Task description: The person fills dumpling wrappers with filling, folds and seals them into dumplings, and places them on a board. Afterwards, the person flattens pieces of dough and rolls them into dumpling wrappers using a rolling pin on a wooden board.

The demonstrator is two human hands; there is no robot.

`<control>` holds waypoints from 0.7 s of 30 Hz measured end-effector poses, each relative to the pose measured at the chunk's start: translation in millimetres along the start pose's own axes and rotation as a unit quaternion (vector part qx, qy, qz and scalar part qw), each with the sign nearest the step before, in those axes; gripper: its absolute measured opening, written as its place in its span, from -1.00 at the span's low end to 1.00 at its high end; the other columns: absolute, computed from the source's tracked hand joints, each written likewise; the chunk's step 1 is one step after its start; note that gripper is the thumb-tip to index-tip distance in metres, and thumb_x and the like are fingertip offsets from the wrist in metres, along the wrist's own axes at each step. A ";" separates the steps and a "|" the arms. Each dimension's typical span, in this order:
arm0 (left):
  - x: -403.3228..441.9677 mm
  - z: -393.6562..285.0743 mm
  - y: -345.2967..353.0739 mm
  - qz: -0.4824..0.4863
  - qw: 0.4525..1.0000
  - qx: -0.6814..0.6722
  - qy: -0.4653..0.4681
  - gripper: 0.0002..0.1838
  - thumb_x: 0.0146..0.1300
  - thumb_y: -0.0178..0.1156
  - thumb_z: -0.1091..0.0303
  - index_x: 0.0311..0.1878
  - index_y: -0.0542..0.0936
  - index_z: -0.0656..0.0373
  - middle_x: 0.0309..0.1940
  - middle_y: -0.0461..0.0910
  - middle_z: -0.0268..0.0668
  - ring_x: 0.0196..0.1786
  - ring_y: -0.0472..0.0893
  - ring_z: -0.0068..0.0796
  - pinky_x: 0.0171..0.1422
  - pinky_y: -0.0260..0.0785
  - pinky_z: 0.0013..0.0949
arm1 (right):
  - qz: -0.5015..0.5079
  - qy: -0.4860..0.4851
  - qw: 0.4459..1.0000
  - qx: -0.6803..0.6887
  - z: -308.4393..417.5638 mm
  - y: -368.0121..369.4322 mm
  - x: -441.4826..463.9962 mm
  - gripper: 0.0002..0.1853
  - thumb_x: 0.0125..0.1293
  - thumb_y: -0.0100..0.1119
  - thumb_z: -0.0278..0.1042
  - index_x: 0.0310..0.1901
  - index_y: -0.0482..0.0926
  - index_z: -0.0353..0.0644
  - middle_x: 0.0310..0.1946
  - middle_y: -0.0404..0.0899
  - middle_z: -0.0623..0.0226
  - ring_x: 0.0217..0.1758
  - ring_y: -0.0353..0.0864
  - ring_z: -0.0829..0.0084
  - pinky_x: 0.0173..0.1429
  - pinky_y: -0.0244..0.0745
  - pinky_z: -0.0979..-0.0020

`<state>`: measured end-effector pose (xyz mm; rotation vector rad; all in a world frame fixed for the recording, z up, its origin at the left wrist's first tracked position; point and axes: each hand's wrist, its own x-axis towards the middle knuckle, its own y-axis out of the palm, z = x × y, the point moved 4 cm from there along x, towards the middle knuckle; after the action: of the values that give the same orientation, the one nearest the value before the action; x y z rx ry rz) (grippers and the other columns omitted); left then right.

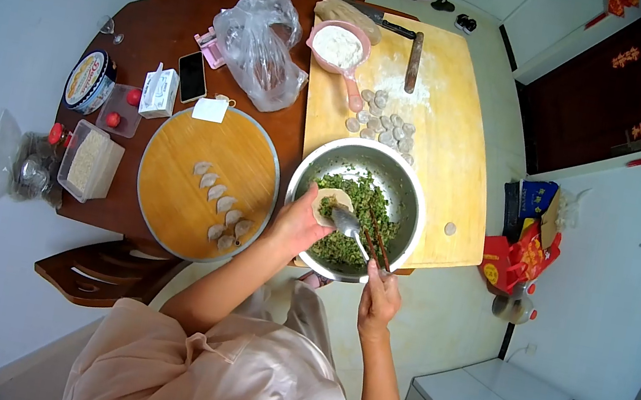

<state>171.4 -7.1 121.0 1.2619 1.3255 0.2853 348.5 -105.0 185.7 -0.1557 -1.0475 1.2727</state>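
Over the steel bowl (419,209), my left hand (298,222) holds a round dumpling wrapper (320,210) with some green filling on it. My right hand (381,298) grips a metal spoon (346,222), its bowl end touching the wrapper's filling. Brown chopsticks (376,237) slant out of the chopped green filling (341,251) up to my right hand; whether the fingers hold them too I cannot tell. Left of the bowl, several folded dumplings (225,204) lie on a round wooden board (171,174).
On the rectangular board (454,172) are small dough pieces (391,131), a pink scoop of flour (337,46), a rolling pin (413,62) and a knife (398,29). A plastic bag (258,43), phone (192,77) and container of grain (91,164) stand on the dark table.
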 end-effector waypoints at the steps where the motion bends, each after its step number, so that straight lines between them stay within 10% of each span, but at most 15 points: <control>1: -2.7 0.4 2.6 -0.003 1.000 0.005 0.001 -0.47 0.53 -0.17 -0.04 0.31 0.34 0.19 0.26 0.45 -0.19 0.31 0.42 -0.23 0.43 0.24 -0.10 | 0.008 -0.017 1.000 -0.002 0.8 3.1 0.0 -0.55 0.05 0.14 -0.85 0.00 0.65 -0.30 -0.47 0.48 0.21 -0.47 0.47 0.35 -0.41 0.37 0.41; 21: -18.1 -0.4 -1.0 0.013 0.999 -0.034 0.038 -0.48 0.53 -0.17 -0.02 0.29 0.35 0.20 0.24 0.46 -0.19 0.33 0.41 -0.27 0.44 0.25 -0.15 | -0.018 0.216 0.968 0.124 27.7 21.0 -8.0 -0.68 0.33 0.00 -0.68 0.07 0.60 -0.33 -0.40 0.42 0.30 -0.34 0.39 0.48 -0.23 0.32 0.50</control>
<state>164.8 -21.2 130.2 1.2215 1.3537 0.3966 314.8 -116.3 183.7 -0.2092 -0.5113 1.2536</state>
